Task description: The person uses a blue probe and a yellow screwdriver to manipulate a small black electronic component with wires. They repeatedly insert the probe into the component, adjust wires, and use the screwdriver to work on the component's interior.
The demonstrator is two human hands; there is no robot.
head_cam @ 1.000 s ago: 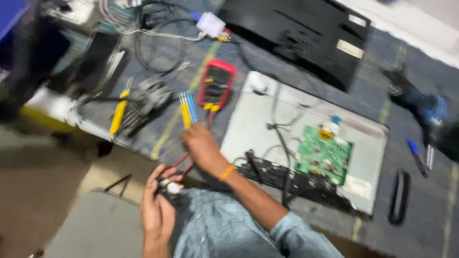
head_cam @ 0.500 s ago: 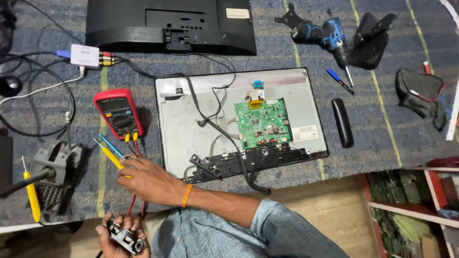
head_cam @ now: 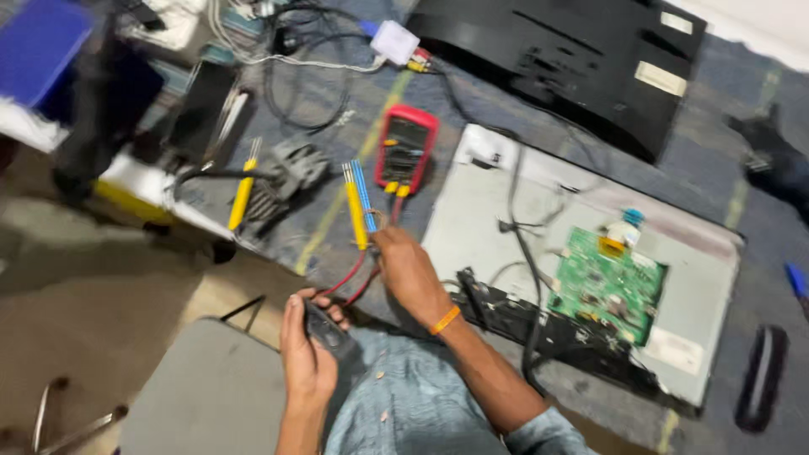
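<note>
R hand (head_cam: 409, 270) now sits at the lower ends of the yellow and blue probes (head_cam: 360, 205), mid-frame, just below the red meter (head_cam: 406, 149); half a sec ago it lay flat beside them, so it's closing in on them. Fingers curled at the probe tips, but blur hides whether they're clamped. L hand (head_cam: 308, 350), bottom centre, wraps a small dark part (head_cam: 324, 329), as before. Red leads (head_cam: 354, 278) run between the hands. Green board (head_cam: 608, 284) on grey panel (head_cam: 699, 320), right, untouched.
</note>
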